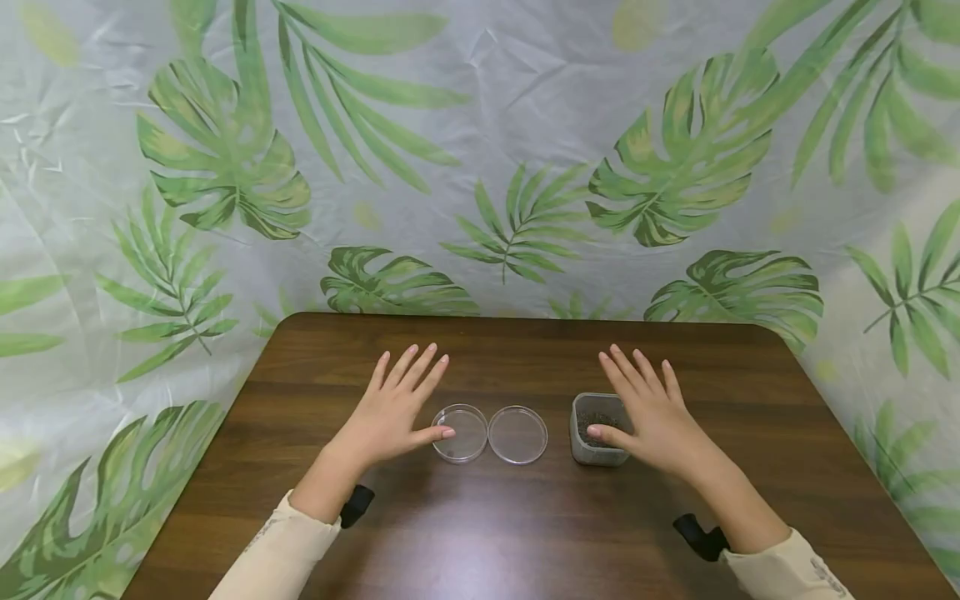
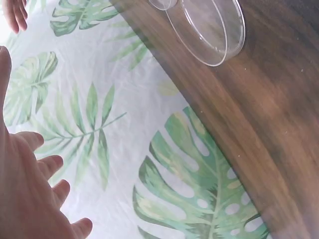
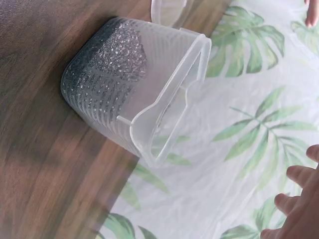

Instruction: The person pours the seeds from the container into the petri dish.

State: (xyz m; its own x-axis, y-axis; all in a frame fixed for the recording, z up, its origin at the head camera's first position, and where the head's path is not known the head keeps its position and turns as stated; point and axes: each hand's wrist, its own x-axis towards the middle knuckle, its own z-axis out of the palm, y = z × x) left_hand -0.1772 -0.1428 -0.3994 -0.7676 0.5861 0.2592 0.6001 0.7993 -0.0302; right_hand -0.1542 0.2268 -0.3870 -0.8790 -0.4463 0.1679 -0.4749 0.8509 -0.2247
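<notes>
Both hands up over the counter, palms down-ish, fingers straight and spread wide, thumbs out toward the middle. Neither holds anything.

Left hand: over the counter's left half, fingers pointing at the far edge. In the head view the thumb tip overlaps the left dish; the left wrist view shows clear space between hand and dish, so no contact.

Right hand: over the right half, fingers also toward the far edge. Thumb crosses in front of the tub in the head view; the right wrist view shows fingers well apart from it.

Left dish: round, clear, flat on the counter, just left of midway between the side edges. Right dish: also round and clear, right beside it, near the midline. Rims meet or nearly so; can't tell which.

Tub: clear plastic, squarish, ribbed walls, upright, right of the dishes and well in from the right edge. Dark grains in the bottom, banked higher on one side.

Pale sleeves on both arms, black mount at each wrist. Leaf-print cloth hangs beyond the far edge and sides.
</notes>
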